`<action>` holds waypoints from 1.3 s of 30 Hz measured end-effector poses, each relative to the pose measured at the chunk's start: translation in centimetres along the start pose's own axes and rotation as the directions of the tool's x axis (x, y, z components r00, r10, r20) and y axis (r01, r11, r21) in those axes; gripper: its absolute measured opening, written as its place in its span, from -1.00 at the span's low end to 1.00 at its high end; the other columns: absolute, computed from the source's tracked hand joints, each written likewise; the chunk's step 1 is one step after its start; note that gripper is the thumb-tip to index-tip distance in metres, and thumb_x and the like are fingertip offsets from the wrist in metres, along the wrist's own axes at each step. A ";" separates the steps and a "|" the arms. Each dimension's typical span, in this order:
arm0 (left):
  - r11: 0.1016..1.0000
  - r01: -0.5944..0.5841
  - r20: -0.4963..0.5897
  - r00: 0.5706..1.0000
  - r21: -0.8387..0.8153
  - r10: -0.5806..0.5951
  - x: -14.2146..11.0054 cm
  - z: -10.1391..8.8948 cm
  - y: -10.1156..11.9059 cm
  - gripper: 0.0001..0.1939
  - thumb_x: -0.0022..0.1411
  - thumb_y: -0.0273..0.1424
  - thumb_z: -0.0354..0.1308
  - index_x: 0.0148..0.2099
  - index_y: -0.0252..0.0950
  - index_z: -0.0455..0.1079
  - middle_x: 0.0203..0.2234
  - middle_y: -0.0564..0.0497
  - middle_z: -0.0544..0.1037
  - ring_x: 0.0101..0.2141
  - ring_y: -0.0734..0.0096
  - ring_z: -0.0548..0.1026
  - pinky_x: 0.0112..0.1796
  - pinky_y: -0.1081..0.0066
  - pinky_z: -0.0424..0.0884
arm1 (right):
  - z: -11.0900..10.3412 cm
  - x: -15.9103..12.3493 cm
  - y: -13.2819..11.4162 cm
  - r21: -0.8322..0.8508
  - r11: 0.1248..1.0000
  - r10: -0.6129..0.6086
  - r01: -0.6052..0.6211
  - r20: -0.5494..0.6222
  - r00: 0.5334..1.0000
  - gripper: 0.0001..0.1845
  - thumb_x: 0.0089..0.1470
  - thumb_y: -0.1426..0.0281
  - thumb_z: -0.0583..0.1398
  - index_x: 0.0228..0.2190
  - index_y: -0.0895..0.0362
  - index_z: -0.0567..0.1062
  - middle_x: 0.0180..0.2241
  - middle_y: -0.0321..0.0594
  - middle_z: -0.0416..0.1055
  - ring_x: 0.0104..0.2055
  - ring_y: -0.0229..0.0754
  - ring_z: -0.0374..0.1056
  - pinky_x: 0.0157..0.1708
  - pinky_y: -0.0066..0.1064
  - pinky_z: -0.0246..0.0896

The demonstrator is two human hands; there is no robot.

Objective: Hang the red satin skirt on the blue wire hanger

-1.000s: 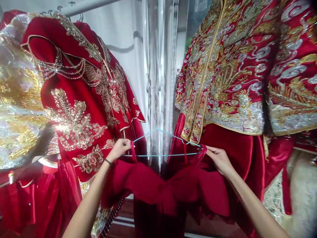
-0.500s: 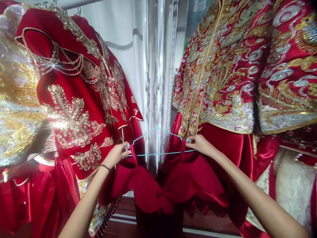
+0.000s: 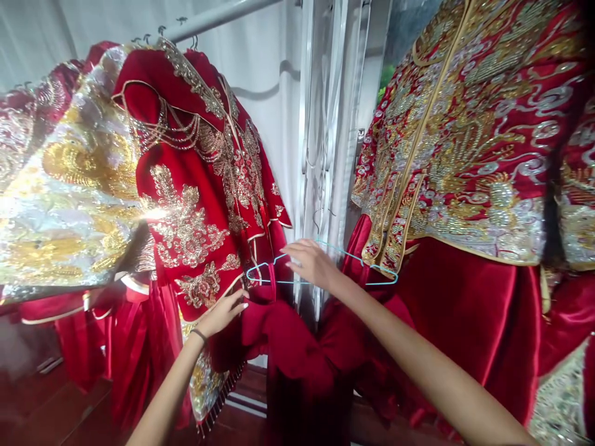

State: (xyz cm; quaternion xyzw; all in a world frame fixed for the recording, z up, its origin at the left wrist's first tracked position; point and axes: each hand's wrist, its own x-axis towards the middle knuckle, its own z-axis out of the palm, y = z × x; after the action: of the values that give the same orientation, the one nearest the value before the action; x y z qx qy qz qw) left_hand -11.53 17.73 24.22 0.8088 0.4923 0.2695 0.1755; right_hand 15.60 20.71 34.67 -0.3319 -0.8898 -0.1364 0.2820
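A dark red dress (image 3: pixel 297 359) hangs by thin straps from a light blue wire hanger (image 3: pixel 393 280), in the middle of the view. My left hand (image 3: pixel 220 314), with a dark band at the wrist, is closed on the left upper edge of the dress, below the hanger's left end. My right hand (image 3: pixel 310 263) reaches across the left half of the hanger, its fingers stretched toward the left strap (image 3: pixel 272 282). Part of the hanger's sloping arm is hidden behind it. The hanger's metal hook (image 3: pixel 318 220) points up before the white frame.
On the left, a red jacket (image 3: pixel 186 192) with gold beading and a gold-white garment (image 3: pixel 88 179) hang from a metal rail (image 3: pixel 223 20). An embroidered red-gold jacket (image 3: pixel 446 142) over a red satin skirt (image 3: pixel 474 310) hangs close on the right. White curtain (image 3: pixel 251 68) behind.
My right hand has left the hanger's right end and moved across to its left side. My left hand has dropped from the left strap to the dress's edge. The view has turned left.
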 end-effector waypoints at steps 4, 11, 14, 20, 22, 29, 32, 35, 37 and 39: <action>1.000 0.006 -0.037 0.999 0.028 -0.005 0.1 -1.0 -0.1 -0.73 0.19 -0.26 -0.08 -0.13 -0.23 0.30 -0.31 -0.01 0.47 -0.28 0.35 0.42 -0.18 0.39 0.30 | 3.4 3.9 -1.7 -0.124 0.992 0.018 0.013 0.241 0.970 -0.81 0.07 0.42 0.10 -0.36 0.24 0.50 -0.30 -0.07 0.46 -0.15 -0.08 0.27 -0.14 -0.29 -0.01; 0.973 -0.038 -0.055 0.997 0.228 0.052 2.2 -5.7 4.0 -0.78 0.20 -0.34 -0.08 -0.18 -0.23 0.35 -0.36 -0.04 0.49 -0.31 0.31 0.43 -0.24 0.40 0.27 | 4.3 2.8 -1.8 -0.151 0.988 0.016 0.027 0.275 0.961 -0.80 0.05 0.51 0.07 -0.48 0.23 0.49 -0.42 -0.08 0.47 -0.26 -0.11 0.33 -0.22 -0.32 -0.04; 0.948 -0.127 0.039 0.992 0.292 0.121 5.0 -7.5 7.4 -0.84 0.15 -0.41 -0.02 -0.27 -0.24 0.38 -0.48 0.00 0.48 -0.42 0.36 0.42 -0.33 0.44 0.26 | 4.1 2.7 -1.8 -0.135 0.989 -0.020 0.057 0.266 0.964 -0.81 0.06 0.47 0.08 -0.43 0.20 0.50 -0.37 -0.11 0.48 -0.23 -0.12 0.34 -0.22 -0.35 -0.04; 0.963 -0.264 -0.009 0.964 0.045 0.265 7.4 -5.7 10.1 -0.88 0.08 -0.42 0.08 -0.28 -0.27 0.38 -0.43 0.01 0.51 -0.36 0.40 0.45 -0.26 0.43 0.29 | 3.7 2.6 -1.9 -0.152 0.983 -0.072 0.107 0.220 0.973 -0.71 0.02 0.62 -0.01 -0.35 0.27 0.49 -0.35 -0.06 0.48 -0.27 -0.16 0.35 -0.24 -0.39 -0.01; 0.967 -0.192 -0.156 0.974 -0.170 0.167 6.8 -4.0 9.0 -0.72 0.02 -0.37 0.14 -0.16 -0.28 0.31 -0.42 0.00 0.52 -0.37 0.39 0.47 -0.29 0.41 0.33 | 3.6 2.4 -1.9 -0.129 0.984 -0.094 0.123 0.210 0.973 -0.72 0.05 0.59 -0.01 -0.37 0.25 0.49 -0.36 -0.09 0.48 -0.27 -0.17 0.35 -0.24 -0.40 0.00; 0.992 -0.042 -0.470 0.882 -0.120 -0.020 5.4 0.6 6.5 -0.77 0.04 -0.23 0.11 -0.37 -0.32 0.33 -0.48 0.00 0.48 -0.42 0.38 0.41 -0.32 0.40 0.29 | 3.9 2.5 -1.6 -0.118 0.985 -0.100 0.125 0.203 0.974 -0.78 0.09 0.52 0.02 -0.36 0.23 0.47 -0.33 -0.13 0.47 -0.26 -0.17 0.33 -0.23 -0.37 0.02; 0.994 -0.068 -0.471 0.882 -0.085 0.020 5.8 1.2 6.4 -0.75 0.07 -0.21 0.07 -0.37 -0.32 0.35 -0.50 0.03 0.46 -0.45 0.41 0.37 -0.36 0.43 0.27 | 4.4 2.1 -1.7 -0.150 0.978 -0.115 0.143 0.182 0.976 -0.76 0.14 0.48 -0.01 -0.33 0.24 0.45 -0.30 -0.09 0.46 -0.19 -0.13 0.30 -0.17 -0.33 0.03; 0.991 -0.079 -0.476 0.879 -0.104 0.020 6.3 1.3 5.9 -0.74 0.05 -0.20 0.09 -0.36 -0.32 0.36 -0.51 0.04 0.46 -0.46 0.42 0.36 -0.37 0.44 0.26 | 4.1 0.5 -2.2 -0.190 0.976 -0.107 0.111 0.030 0.994 -0.70 0.14 0.51 -0.04 -0.12 0.25 0.37 -0.09 -0.03 0.38 0.04 -0.05 0.14 0.01 -0.21 -0.07; 0.989 -0.082 -0.477 0.879 -0.120 0.014 6.5 1.0 5.6 -0.73 0.04 -0.19 0.10 -0.39 -0.32 0.36 -0.51 0.04 0.47 -0.46 0.42 0.36 -0.37 0.45 0.26 | 3.1 -1.7 -2.0 -0.181 0.984 -0.028 0.009 -0.102 0.994 -0.59 0.12 0.50 -0.01 0.03 0.24 0.24 0.06 -0.02 0.24 0.13 -0.03 0.02 0.08 -0.16 -0.15; 0.988 -0.082 -0.449 0.894 -0.131 0.014 6.5 0.4 5.4 -0.72 0.06 -0.18 0.08 -0.42 -0.32 0.35 -0.51 0.03 0.47 -0.46 0.41 0.37 -0.38 0.44 0.27 | 1.5 -5.0 -0.8 -0.141 0.963 0.196 -0.230 -0.217 0.956 -0.57 0.11 0.42 0.01 0.04 0.22 0.25 0.04 -0.01 0.26 0.08 -0.02 0.11 0.04 -0.17 -0.04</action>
State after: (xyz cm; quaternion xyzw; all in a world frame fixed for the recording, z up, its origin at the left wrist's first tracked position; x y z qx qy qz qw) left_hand -5.08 21.09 28.56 0.7223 0.4782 0.4874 0.1100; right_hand 17.55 18.21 30.47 -0.4329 -0.8011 -0.2111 0.3553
